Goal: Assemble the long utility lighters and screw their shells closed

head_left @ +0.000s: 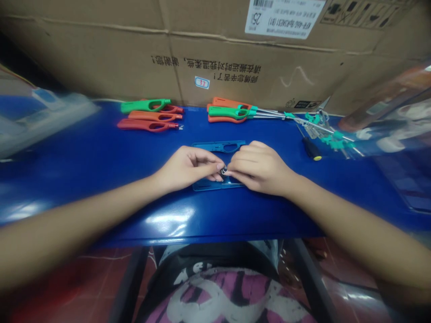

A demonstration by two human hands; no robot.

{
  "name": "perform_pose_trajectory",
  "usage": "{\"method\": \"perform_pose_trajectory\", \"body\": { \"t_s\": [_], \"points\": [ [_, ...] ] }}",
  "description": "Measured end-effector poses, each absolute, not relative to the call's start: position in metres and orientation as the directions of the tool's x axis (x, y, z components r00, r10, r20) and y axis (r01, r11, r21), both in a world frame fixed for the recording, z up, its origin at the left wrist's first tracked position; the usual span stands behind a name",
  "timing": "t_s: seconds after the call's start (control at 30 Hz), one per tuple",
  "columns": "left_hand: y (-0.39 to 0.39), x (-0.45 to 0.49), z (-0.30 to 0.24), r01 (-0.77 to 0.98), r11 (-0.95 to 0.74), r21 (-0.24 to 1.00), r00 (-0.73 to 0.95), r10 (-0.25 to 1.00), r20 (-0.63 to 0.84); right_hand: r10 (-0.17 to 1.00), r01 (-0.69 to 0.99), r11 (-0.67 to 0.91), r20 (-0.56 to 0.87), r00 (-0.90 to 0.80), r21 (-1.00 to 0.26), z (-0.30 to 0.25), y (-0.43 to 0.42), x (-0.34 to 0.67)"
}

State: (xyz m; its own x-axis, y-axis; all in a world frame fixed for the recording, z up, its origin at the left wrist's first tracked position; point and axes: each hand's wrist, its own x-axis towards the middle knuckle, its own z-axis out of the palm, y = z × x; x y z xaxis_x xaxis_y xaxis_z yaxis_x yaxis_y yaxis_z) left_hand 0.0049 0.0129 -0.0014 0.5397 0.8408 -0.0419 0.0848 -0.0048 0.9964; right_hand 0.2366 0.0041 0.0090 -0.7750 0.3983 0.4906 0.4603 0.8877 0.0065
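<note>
A small black part [224, 171] with a pale wire-like edge is pinched between my hands at the middle of the table. My left hand [188, 168] grips it with thumb and index finger, the other fingers curled below. From the other side, the closed fingertips of my right hand [261, 168] press on it. Just beyond the hands lies a blue lighter casing half [215, 146] with a trigger opening. A second blue casing half [205, 185] lies under my hands, largely covered by them.
Green, orange and red lighter casings [151, 116] lie at the back left. More casings with metal tubes [232, 112] lie at the back centre. Right of them are teal parts with rods [336, 139] and a black screwdriver [310, 148]. A cardboard box [117, 58] walls off the back.
</note>
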Motion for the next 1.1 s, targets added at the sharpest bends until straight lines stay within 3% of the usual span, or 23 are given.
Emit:
{"method": "perform_pose_trajectory", "body": {
  "t_s": [0.17, 0.47, 0.87, 1.1],
  "points": [
    [0.0121, 0.0073, -0.0019, 0.101, 0.012, 0.995, 0.496, 0.866, -0.061, 0.312, 0.436, 0.878, 0.454, -0.835, 0.199, 0.0102, 0.003, 0.2356],
    [0.0134, 0.0075, -0.0032, 0.083, 0.024, 0.996, 0.495, 0.866, -0.063, 0.305, 0.442, 0.864, 0.448, -0.841, 0.24, 0.0078, 0.0028, 0.2363],
    [0.0102, 0.0092, 0.0001, 0.071, 0.056, 0.996, 0.52, 0.85, -0.085, 0.35, 0.45, 0.886, 0.479, -0.805, 0.108, 0.0067, -0.0019, 0.2329],
    [0.0093, 0.0073, -0.0007, -0.012, -0.024, 1.0, 0.496, 0.868, 0.027, 0.567, 0.467, 0.823, 0.531, -0.63, -0.324, 0.0069, -0.0047, 0.2286]
  ]
}}
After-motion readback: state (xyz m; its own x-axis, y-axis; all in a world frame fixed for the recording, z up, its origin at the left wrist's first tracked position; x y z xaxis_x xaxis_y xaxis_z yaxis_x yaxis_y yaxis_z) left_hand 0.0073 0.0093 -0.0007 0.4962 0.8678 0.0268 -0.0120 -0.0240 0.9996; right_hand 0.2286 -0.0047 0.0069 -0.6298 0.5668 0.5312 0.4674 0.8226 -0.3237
